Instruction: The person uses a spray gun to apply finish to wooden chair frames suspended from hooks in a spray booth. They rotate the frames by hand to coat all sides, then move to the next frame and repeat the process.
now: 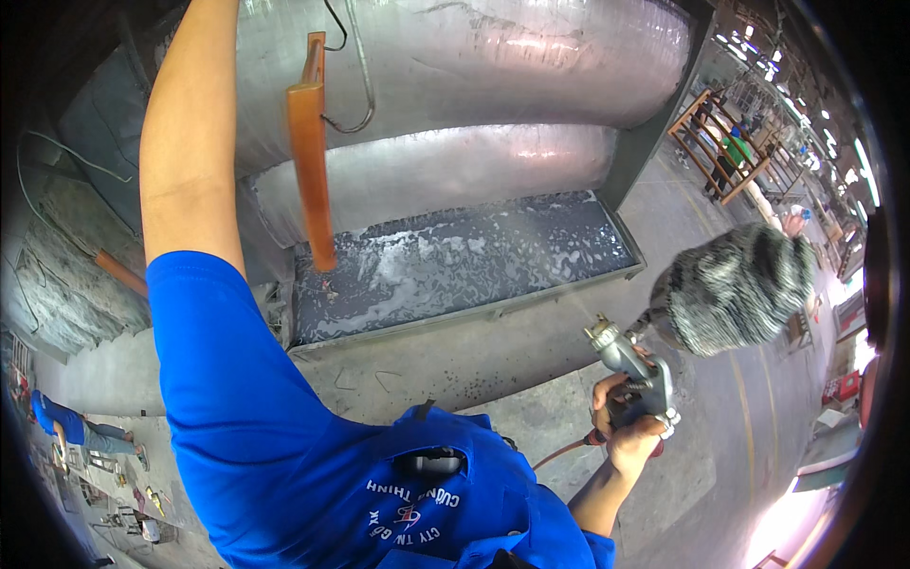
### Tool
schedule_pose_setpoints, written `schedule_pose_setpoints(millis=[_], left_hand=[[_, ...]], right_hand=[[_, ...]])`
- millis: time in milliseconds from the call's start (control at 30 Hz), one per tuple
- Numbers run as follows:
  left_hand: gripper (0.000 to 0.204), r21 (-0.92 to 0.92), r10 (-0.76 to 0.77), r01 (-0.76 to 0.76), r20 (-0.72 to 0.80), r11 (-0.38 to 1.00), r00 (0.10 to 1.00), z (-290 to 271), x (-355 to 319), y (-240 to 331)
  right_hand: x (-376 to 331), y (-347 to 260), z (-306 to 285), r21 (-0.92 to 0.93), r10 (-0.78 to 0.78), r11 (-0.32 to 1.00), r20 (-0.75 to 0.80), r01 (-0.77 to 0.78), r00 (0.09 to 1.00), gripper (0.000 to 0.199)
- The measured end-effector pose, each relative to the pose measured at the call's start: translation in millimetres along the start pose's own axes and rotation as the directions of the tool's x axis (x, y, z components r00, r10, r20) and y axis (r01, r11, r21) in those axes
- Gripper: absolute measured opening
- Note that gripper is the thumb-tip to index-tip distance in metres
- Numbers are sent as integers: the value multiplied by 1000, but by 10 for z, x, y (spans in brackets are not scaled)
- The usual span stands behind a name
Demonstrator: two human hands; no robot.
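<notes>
My right hand (621,431) is wrapped round the grip of a metal spray gun (640,365), whose nozzle points up and left. A black-and-grey fuzzy cover (739,289) hides what seems to be the gun's cup. From the handle a reddish hose (559,453) runs down toward my body. My left arm (194,142) reaches up past the top edge, so that hand is out of sight. Beside this arm a brown wooden piece (309,171) hangs from a bent metal hook (365,104), its narrow edge toward me.
Behind the wooden piece are curved metal panels (455,62) above a trough (493,313) of dark, foamy water. Another brown wooden piece (120,272) shows past my left arm. A person in blue (71,422) is far left; a wooden frame (720,147) stands at the far right.
</notes>
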State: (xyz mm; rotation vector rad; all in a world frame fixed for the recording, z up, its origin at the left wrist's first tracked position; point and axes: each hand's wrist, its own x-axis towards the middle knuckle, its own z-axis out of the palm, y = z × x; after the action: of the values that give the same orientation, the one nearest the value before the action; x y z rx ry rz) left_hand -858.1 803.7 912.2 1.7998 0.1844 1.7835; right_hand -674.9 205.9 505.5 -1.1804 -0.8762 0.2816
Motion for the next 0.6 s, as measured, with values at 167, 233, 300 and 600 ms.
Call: schedule_pose_setpoints(millis=[167,233,300,600], left_hand=[[39,155,96,-80,-95,985,991,-73,177,-157],[39,248,193,-158,-120,956,974,-137,243,-215],[40,388,384,-299,-162,872,909,-184,280,-269],[54,641,502,-262,-224,721,835,-258,110,-230]], right_hand=[[-50,-123,25,51,-20,998,-31,21,999,125],[-51,-164,63,82,-11,997,-23,12,1000,127],[-48,-206,113,112,18,994,-14,-17,1000,129],[-46,-256,390,199,-9,978,-232,57,973,134]])
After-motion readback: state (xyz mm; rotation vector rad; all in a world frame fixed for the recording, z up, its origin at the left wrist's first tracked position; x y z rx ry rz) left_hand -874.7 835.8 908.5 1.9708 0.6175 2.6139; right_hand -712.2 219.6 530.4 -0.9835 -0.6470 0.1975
